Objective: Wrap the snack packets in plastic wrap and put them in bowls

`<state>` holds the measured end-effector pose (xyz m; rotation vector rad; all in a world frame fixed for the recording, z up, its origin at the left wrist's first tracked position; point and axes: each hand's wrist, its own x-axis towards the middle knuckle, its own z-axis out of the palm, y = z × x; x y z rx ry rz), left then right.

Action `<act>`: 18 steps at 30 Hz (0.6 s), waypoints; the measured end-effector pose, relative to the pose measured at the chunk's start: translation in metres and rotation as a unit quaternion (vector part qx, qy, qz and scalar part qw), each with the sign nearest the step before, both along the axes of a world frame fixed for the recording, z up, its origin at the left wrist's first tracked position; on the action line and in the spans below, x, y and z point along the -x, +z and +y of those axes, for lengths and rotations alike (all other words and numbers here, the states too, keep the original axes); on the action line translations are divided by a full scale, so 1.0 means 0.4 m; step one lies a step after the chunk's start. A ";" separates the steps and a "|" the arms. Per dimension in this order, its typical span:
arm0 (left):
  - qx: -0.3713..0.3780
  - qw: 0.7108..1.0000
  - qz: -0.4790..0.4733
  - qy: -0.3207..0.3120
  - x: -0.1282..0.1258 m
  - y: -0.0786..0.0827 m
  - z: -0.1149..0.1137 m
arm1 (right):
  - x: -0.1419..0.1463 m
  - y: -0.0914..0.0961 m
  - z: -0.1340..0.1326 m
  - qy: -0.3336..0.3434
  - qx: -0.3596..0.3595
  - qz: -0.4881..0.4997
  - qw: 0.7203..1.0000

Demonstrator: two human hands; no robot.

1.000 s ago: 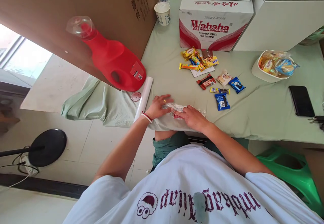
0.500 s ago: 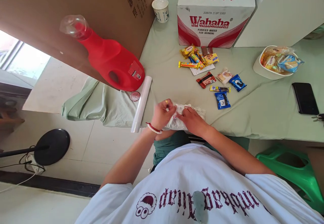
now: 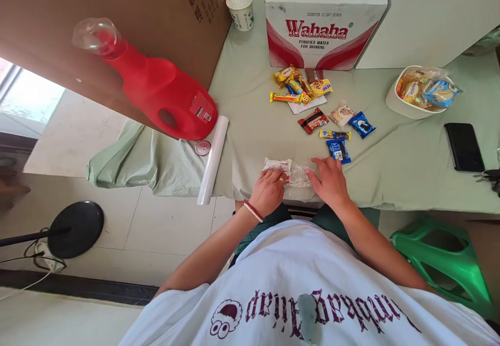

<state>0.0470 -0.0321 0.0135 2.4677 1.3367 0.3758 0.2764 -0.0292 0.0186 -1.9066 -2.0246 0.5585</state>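
At the table's front edge lies a small white packet with red print [image 3: 278, 164], wrapped in clear plastic film [image 3: 299, 175] that trails off crumpled to the right. My left hand [image 3: 269, 190] is closed over the packet, its fingers curled down on it and covering part of it. My right hand [image 3: 331, 180] is at the right end of the film, fingers spread and the thumb side touching or just beside it. Just beyond its fingertips is a blue snack packet [image 3: 339, 150].
A roll of clear film [image 3: 213, 161] lies left, beside a big red jug [image 3: 167, 93] and a round tin [image 3: 202, 148]. Several snacks [image 3: 299, 88] lie before the Wahaha box [image 3: 326, 31]. Right stand a snack tub [image 3: 416, 107] and a black phone [image 3: 464, 147].
My hands, close together over the packet before, have moved apart. My left hand has come down onto the packet; my right hand has moved right with its fingers spread. The view has shifted slightly.
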 end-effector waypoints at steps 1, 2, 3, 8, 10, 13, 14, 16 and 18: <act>-0.003 1.000 0.014 0.012 -0.007 0.000 -0.007 | 0.003 -0.002 0.009 0.001 -0.002 -0.027 1.000; -0.006 0.999 0.022 0.027 -0.014 -0.001 -0.013 | 0.007 -0.002 0.016 0.017 0.008 -0.040 0.999; -0.009 0.999 0.026 0.041 -0.020 -0.002 -0.019 | 0.012 0.002 0.022 0.036 0.023 -0.039 0.998; -0.014 0.997 0.028 0.069 -0.023 -0.009 -0.022 | 0.085 0.063 0.074 0.089 0.068 0.035 0.993; -0.002 0.998 0.037 0.055 -0.020 -0.013 -0.013 | 0.147 0.087 0.109 0.126 0.069 0.026 0.989; 0.000 0.999 0.034 0.026 -0.011 -0.012 -0.019 | 0.248 0.090 0.149 0.191 0.082 -0.017 0.978; -0.006 0.999 0.030 0.013 -0.003 -0.011 -0.031 | 0.275 0.082 0.156 0.211 0.092 -0.028 0.973; -0.041 0.999 0.026 0.015 0.027 -0.013 -0.071 | 0.310 0.058 0.156 0.236 0.096 -0.042 0.966; -0.069 0.997 0.027 0.017 0.075 -0.025 -0.117 | 0.326 0.032 0.143 0.244 0.064 -0.047 0.967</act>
